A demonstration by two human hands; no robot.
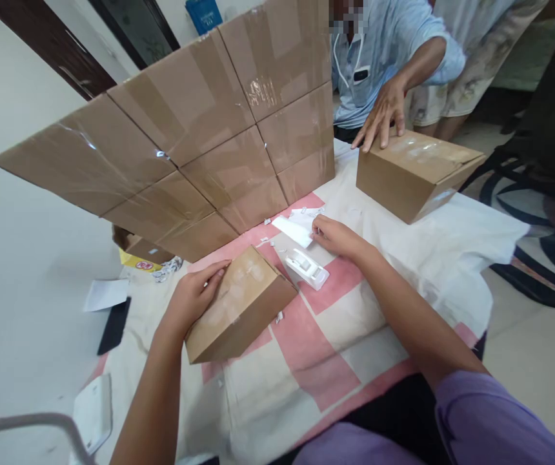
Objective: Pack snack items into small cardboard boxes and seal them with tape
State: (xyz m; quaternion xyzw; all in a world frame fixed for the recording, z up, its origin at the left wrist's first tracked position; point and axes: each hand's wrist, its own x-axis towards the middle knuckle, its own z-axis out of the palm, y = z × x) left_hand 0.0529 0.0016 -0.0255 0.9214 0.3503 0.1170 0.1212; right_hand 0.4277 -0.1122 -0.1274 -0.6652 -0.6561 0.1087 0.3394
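Observation:
My left hand (pixel 199 296) is on a taped cardboard box (pixel 239 300), its thumb on the top and its fingers curled along the far left edge. My right hand (pixel 334 236) has its fingers bent in a pinch at the edge of a folded white paper (pixel 293 230). More printed white paper (pixel 309 213) lies just behind that. Between the box and my right hand sits a small white plastic device (pixel 307 268) with a slot in its top; I cannot make out its kind. Small paper scraps (pixel 279 317) lie around the box.
Tall cardboard panels (pixel 219 148) wrapped in clear tape stand behind. A co-worker's hand (pixel 386 113) rests on a second cardboard box (pixel 413 174) at the far right. A dark flat object (pixel 113 326) and white paper (pixel 106 294) lie left on the pink-and-white cloth (pixel 316 336).

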